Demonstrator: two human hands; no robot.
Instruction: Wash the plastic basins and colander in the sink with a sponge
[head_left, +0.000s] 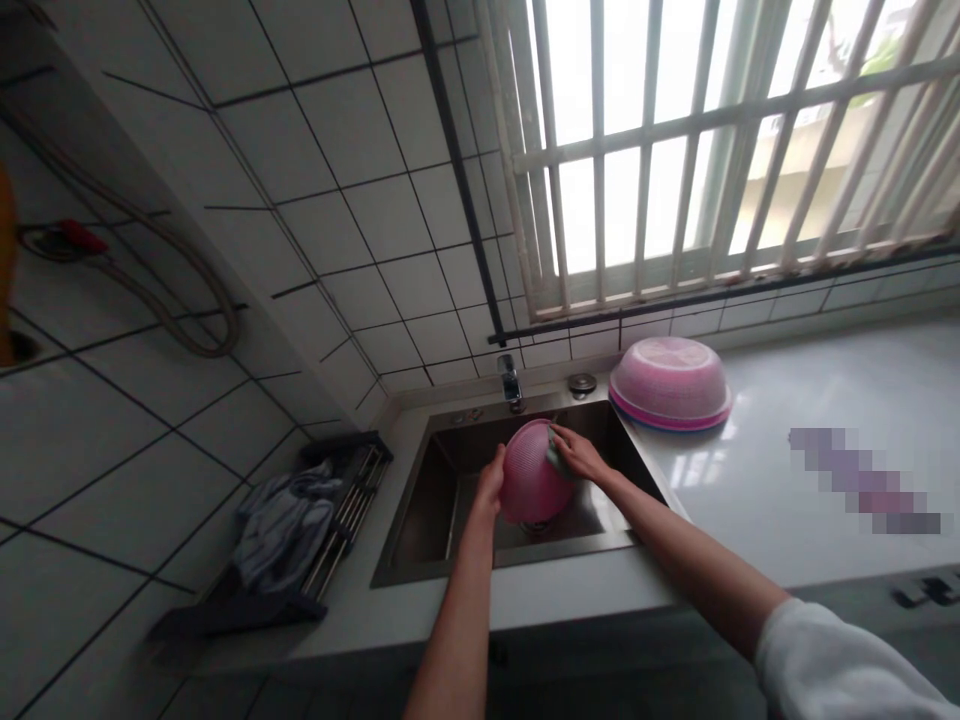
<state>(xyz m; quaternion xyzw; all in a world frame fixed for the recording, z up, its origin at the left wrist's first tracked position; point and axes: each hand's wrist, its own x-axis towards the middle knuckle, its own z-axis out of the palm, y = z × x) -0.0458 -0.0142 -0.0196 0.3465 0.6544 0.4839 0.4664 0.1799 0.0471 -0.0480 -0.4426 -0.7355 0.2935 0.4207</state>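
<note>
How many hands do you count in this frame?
2. The left hand holds the left side of the pink basket in the sink; the right hand has what looks like a greenish cloth against its right side.

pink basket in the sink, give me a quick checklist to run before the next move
1. Left hand on the pink basket: ok, grip at its left side.
2. Right hand has the greenish cloth or pad against the basket: ok.
3. Basket within the outline of the sink: ok.
4. Faucet shut off: cannot tell.
5. Drain fully in sight: not ok, basket hides part of it.
6. Upturned pink bowl outside the sink: ok, on the counter.
</note>
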